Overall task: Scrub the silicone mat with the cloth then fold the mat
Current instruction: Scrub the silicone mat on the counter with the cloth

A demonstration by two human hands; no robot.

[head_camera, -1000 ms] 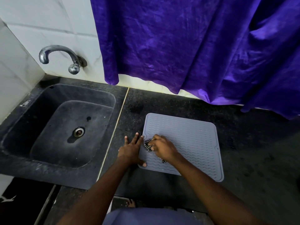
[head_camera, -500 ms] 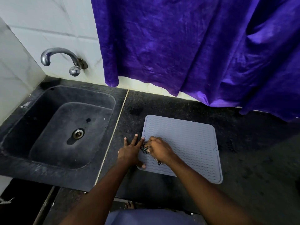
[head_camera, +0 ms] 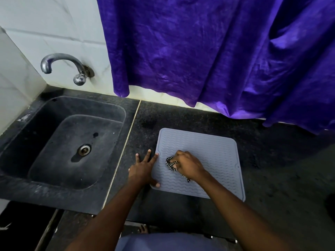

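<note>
Nearest the camera, a blue-clad lap fills the bottom edge, and two bare forearms reach forward from it over the dark speckled desk. The left hand lies flat with its fingers spread, gripping nothing; its thumb and forefinger rest on the left edge of the silicone mat while the other fingers press on the desk just beside it. The right hand is curled into a fist around a bunched black-and-white checked cloth, holding it down on the left-centre part of the mat. A bit of the cloth pokes out at the fingertips and another bit shows under the wrist.

The mat is pale grey-blue, with wavy ridges and a raised rim, and it lies flat and unfolded on the desk, to the right of a thin pale seam in the surface. Left of that seam sits a dark sink with a metal drain at its bottom. Further back, a curved metal tap juts from the white tiled wall above the sink. A purple curtain hangs down behind the mat, its hem reaching close to the desk's back edge.
</note>
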